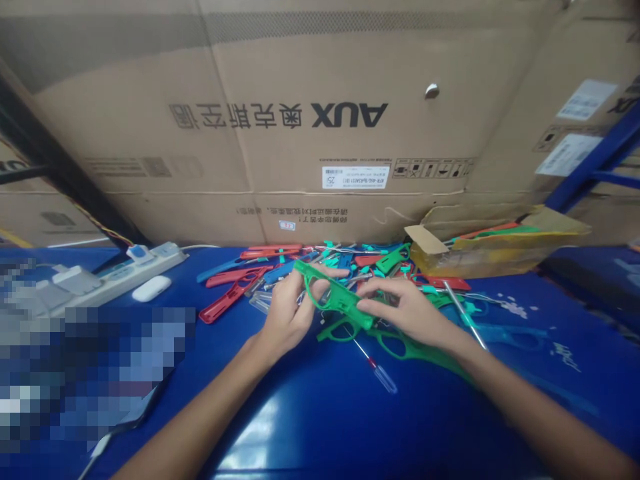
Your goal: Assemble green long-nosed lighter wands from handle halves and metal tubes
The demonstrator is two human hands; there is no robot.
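Observation:
Raised over the blue table, a green plastic toy-gun half (345, 301) is gripped at both ends. My left hand (294, 301) is closed on its left end, with fingers by the loop. My right hand (400, 308) pinches its right end between thumb and fingers. Under it lie more green plastic parts (420, 350) with ring-shaped openings. A screwdriver (383, 375) with a clear handle rests just below on the table, its thin shaft pointing up-left. Behind my hands spreads a pile of red (227, 300), blue and green plastic pieces.
An open cardboard box (500, 250) with coloured parts stands at the back right. A metal rod (465, 313) leans nearby. On the left are a power strip (105, 280) and a white earphone case (151, 288). A large carton (280, 67) walls the back.

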